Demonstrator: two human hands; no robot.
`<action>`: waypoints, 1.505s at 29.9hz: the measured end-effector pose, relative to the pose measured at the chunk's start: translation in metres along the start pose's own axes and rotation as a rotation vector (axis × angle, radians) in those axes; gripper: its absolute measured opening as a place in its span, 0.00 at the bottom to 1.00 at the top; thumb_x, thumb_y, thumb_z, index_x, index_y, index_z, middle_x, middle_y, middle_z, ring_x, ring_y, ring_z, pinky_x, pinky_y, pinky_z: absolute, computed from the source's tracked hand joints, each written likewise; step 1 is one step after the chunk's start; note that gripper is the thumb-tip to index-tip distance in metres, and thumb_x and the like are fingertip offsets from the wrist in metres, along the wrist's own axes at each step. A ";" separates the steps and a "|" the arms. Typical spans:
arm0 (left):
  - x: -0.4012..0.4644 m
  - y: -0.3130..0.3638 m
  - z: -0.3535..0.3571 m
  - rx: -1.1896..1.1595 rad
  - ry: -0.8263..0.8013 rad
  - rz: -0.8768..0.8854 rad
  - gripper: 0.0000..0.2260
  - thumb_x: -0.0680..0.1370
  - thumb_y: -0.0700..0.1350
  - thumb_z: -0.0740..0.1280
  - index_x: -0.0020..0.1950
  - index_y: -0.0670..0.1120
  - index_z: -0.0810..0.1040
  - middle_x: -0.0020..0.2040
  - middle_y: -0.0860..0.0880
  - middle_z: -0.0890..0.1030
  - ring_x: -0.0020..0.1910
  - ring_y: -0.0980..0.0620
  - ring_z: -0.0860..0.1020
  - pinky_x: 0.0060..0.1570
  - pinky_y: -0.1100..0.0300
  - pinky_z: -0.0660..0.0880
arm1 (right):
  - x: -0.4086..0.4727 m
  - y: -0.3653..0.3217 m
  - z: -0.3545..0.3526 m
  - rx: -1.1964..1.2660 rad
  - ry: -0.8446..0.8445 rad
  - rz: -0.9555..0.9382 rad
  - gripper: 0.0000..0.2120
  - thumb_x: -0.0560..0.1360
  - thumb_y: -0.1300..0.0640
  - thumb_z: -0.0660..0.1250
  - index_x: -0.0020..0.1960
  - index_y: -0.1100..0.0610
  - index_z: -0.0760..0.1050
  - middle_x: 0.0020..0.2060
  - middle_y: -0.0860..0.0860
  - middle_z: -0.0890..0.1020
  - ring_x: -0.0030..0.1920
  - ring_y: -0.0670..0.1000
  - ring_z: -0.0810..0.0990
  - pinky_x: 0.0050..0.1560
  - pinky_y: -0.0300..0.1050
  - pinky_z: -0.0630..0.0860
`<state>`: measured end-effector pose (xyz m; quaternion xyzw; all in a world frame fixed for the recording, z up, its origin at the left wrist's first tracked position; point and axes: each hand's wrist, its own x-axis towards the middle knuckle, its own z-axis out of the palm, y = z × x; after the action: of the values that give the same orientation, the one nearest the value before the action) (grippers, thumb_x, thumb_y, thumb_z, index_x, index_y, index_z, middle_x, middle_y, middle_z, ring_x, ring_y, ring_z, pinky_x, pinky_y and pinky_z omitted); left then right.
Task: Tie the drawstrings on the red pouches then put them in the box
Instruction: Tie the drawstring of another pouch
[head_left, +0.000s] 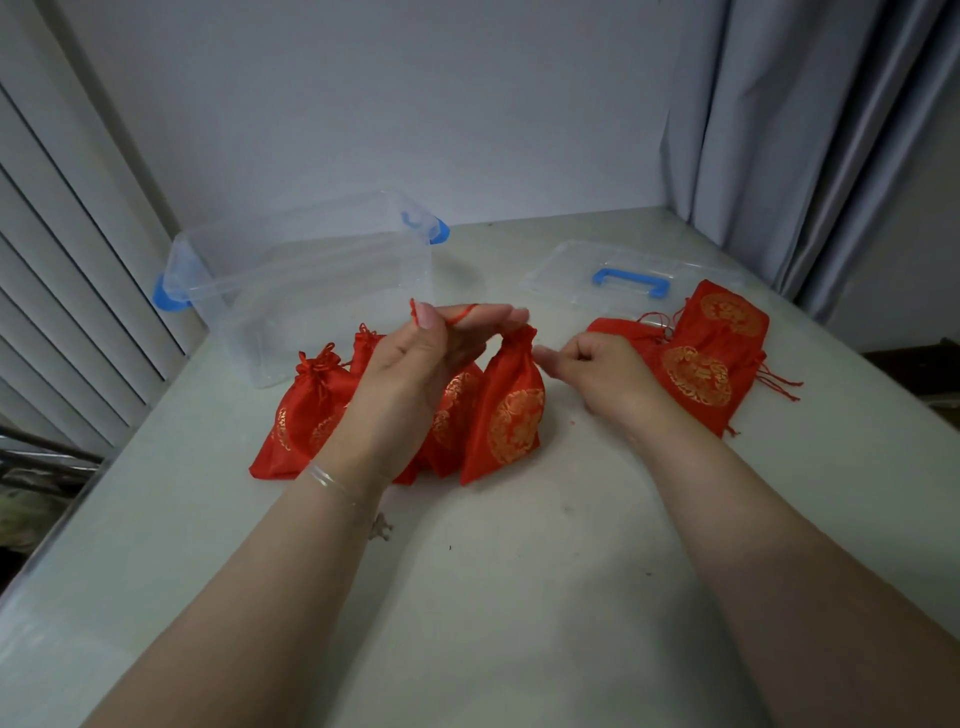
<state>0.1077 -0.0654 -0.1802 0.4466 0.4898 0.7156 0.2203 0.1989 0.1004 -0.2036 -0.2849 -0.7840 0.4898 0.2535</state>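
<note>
My left hand holds a red drawstring looped over its fingers, just above the gathered neck of a red pouch with a gold emblem. My right hand sits to the right of that pouch with its fingers curled; whether it holds a string I cannot tell. Cinched pouches lie partly behind my left hand. A pile of flat pouches with loose strings lies at the right. The clear plastic box with blue latches stands open at the back left.
The box's clear lid with a blue handle lies on the table behind the right pile. Grey curtains hang at the right, a slatted panel stands at the left. The pale table reaches to my forearms.
</note>
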 end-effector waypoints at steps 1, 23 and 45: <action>-0.002 0.002 0.002 0.040 -0.001 0.032 0.22 0.82 0.52 0.49 0.54 0.49 0.82 0.54 0.45 0.83 0.62 0.44 0.77 0.65 0.51 0.70 | -0.001 0.000 0.005 -0.029 -0.021 -0.007 0.16 0.73 0.48 0.70 0.33 0.56 0.70 0.25 0.47 0.69 0.23 0.41 0.66 0.25 0.34 0.64; 0.003 -0.029 -0.022 1.051 0.067 0.245 0.09 0.77 0.40 0.66 0.56 0.42 0.81 0.50 0.48 0.82 0.50 0.55 0.79 0.54 0.68 0.71 | -0.022 -0.016 0.013 0.759 -0.413 0.598 0.10 0.81 0.52 0.57 0.45 0.57 0.64 0.35 0.59 0.83 0.29 0.53 0.83 0.19 0.38 0.74; 0.000 -0.041 -0.006 0.962 0.043 0.019 0.13 0.72 0.35 0.70 0.47 0.53 0.74 0.44 0.57 0.77 0.45 0.59 0.76 0.49 0.63 0.73 | -0.020 -0.009 0.003 0.443 -0.591 0.481 0.09 0.77 0.56 0.64 0.41 0.58 0.69 0.25 0.50 0.75 0.32 0.51 0.84 0.23 0.37 0.76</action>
<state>0.0978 -0.0505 -0.2175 0.4875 0.7656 0.4188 -0.0280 0.2089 0.0816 -0.1993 -0.2458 -0.6104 0.7515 -0.0477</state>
